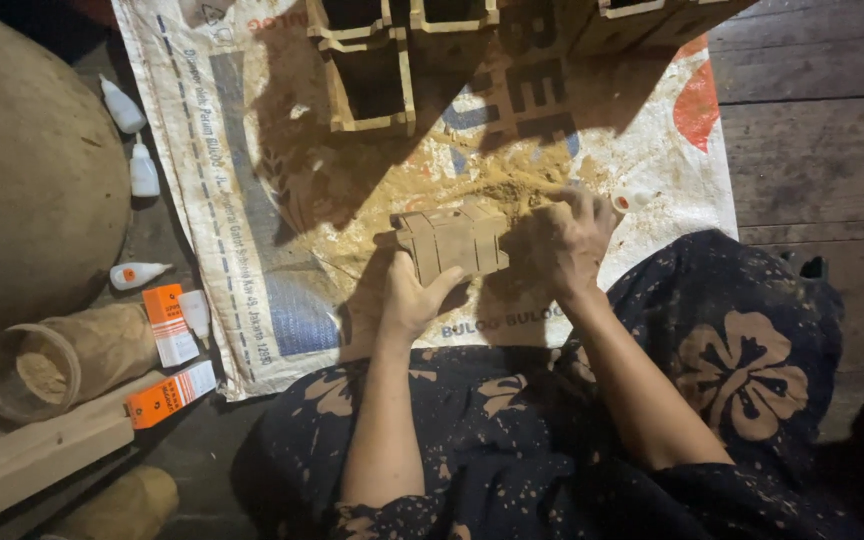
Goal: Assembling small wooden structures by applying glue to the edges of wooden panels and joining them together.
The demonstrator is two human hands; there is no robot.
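Note:
My left hand [414,298] grips a small wooden slatted box [452,240] from below, holding it above a printed woven sack [252,150] spread on the floor. My right hand [564,240] rests against the box's right side, fingers curled and dusted with sawdust; whether it holds anything small I cannot tell. A pile of sawdust [497,190] lies on the sack just beyond the box. A small white glue bottle [630,200] with a red cap lies by my right hand.
Several open wooden boxes [370,80] stand at the sack's far end. On the left lie white glue bottles [142,170], orange-and-white cartons [170,325], a clear jar of sawdust [47,365] and a wooden plank [32,455]. Dark wooden floorboards [812,130] run along the right.

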